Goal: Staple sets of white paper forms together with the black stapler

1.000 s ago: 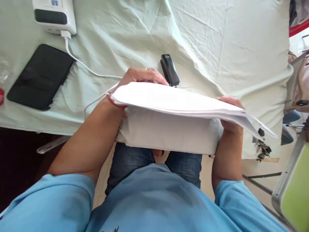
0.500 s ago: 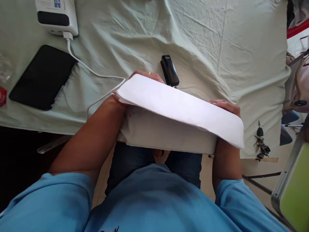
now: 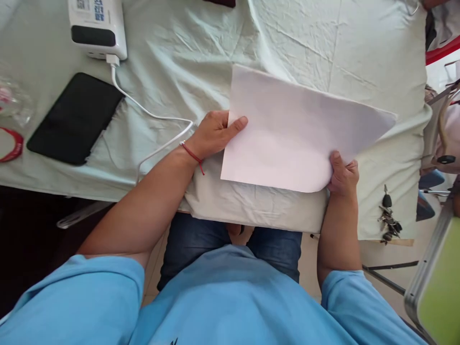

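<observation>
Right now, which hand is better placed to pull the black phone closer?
Probably the left hand: the flat black phone lies on its side, while the right hand grips the white paper sheets opposite.

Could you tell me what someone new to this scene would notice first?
The eye goes to the white sheets of paper held flat over the pale green tablecloth, the left hand at their left edge and the right hand pinching the near right corner. A black phone and a white charger lie far left.
</observation>
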### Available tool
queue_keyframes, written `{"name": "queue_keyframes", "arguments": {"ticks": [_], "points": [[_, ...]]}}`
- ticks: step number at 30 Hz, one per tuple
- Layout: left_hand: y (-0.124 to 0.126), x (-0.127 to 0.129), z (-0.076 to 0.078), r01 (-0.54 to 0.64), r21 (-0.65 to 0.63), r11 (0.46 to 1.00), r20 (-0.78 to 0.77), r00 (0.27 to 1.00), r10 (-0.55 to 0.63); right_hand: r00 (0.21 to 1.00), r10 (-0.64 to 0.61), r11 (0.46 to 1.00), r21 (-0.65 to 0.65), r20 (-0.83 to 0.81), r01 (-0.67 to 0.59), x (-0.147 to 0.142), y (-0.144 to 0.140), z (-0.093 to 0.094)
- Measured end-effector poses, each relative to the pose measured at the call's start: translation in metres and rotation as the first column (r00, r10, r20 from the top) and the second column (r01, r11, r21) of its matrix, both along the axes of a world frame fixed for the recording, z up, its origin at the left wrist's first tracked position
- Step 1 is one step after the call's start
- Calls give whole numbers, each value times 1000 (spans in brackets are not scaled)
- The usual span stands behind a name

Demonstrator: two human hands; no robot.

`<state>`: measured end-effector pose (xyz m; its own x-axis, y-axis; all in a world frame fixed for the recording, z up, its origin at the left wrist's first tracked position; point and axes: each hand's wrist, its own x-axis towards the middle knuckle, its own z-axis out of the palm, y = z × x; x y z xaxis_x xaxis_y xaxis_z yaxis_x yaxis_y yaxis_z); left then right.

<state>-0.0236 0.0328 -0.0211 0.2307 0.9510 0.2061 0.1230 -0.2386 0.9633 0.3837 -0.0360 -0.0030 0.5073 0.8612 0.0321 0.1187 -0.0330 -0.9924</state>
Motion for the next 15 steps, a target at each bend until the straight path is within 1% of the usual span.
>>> {"name": "queue_keyframes", "arguments": {"ticks": [4, 7, 11, 15], "points": [[9, -1, -5, 23, 1, 1000, 6, 1000, -23, 989, 149, 983, -106, -6, -149, 7, -5, 11], [12, -2, -6, 37, -28, 999, -1, 999, -37, 980, 197, 966, -170, -11, -196, 9, -10, 16], [11, -4, -4, 51, -46, 998, -11, 999, -51, 978, 210, 966, -151, -14, -209, 6, -10, 19], [9, -4, -3, 96, -72, 993, -12, 995, -97, 976, 217, 969, -116, -14, -218, 1, -5, 21]]}}
